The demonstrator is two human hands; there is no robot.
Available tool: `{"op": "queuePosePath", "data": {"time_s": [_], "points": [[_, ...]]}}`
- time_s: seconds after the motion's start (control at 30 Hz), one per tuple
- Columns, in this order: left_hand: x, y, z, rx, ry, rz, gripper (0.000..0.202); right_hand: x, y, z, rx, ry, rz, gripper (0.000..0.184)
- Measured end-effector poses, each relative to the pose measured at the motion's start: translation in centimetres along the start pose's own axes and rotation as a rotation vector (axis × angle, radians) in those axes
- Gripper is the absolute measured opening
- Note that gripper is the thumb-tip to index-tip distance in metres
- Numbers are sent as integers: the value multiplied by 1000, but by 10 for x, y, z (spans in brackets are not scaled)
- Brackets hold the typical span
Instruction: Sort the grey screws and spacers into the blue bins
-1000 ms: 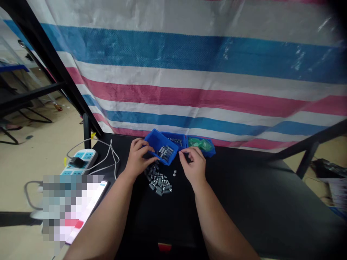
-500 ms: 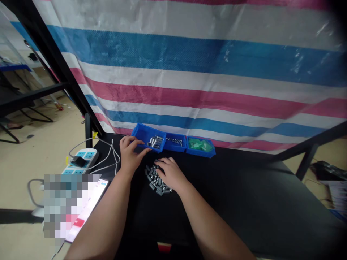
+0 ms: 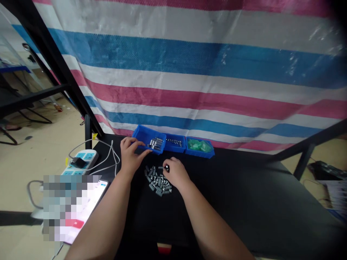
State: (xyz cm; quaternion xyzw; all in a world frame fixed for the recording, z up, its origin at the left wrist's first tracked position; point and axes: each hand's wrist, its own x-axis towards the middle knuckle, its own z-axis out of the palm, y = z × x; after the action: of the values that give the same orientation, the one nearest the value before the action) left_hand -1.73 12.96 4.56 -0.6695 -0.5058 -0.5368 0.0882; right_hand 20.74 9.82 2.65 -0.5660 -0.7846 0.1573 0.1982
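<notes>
A pile of small grey metal cylinders (image 3: 156,180) lies on the black table (image 3: 244,202). My right hand (image 3: 176,173) rests at the pile's right edge, fingers curled and pinching one small metal piece (image 3: 166,168). My left hand (image 3: 130,156) grips the near rim of the leftmost blue bin (image 3: 143,135), which holds a few of the same cylinders. Beside it stand a second blue bin (image 3: 175,143) with small metal parts and a third blue bin (image 3: 200,147) with green parts.
A white power strip (image 3: 81,160) with cables lies at the table's left corner. A phone (image 3: 81,213) with a lit screen sits at the left edge. A striped tarp (image 3: 189,72) hangs right behind the bins. Black frame bars (image 3: 54,68) rise on the left.
My left hand set the tilted left bin back flat and leftward. My right hand dropped from beside the bins onto the pile and now lifts a piece from it.
</notes>
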Motion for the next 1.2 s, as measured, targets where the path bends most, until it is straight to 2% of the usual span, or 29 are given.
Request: {"op": "queuePosePath", "data": {"time_s": [0.23, 0.33, 0.4, 0.57, 0.63, 0.7, 0.83, 1.0, 1.13, 1.2], "points": [[-2, -2, 3, -19, -13, 31, 32, -1, 0, 3, 38, -11, -53, 14], [-2, -4, 3, -23, -16, 36, 32, -1, 3, -1, 76, 35, -62, 13], [-2, -5, 3, -23, -21, 47, 32, 0, 8, -8, 157, 148, -70, 13], [-1, -4, 1, -76, -140, 109, 32, 0, 17, -29, 403, 719, -137, 14], [-2, 0, 2, -116, -206, 144, 32, 0, 15, -31, 433, 857, -158, 16], [-4, 4, 4, -148, -244, 171, 33, -1, 11, -30, 415, 844, -178, 18], [-7, 8, 8, -186, -260, 223, 32, 0, 6, -27, 379, 703, -217, 21], [-7, 8, 9, -192, -279, 208, 32, -1, 6, -31, 370, 841, -236, 24], [-7, 11, 9, -216, -280, 225, 35, -2, 4, -31, 306, 664, -304, 30], [-7, 11, 10, -219, -278, 235, 35, -2, 5, -32, 255, 618, -287, 27]]}}
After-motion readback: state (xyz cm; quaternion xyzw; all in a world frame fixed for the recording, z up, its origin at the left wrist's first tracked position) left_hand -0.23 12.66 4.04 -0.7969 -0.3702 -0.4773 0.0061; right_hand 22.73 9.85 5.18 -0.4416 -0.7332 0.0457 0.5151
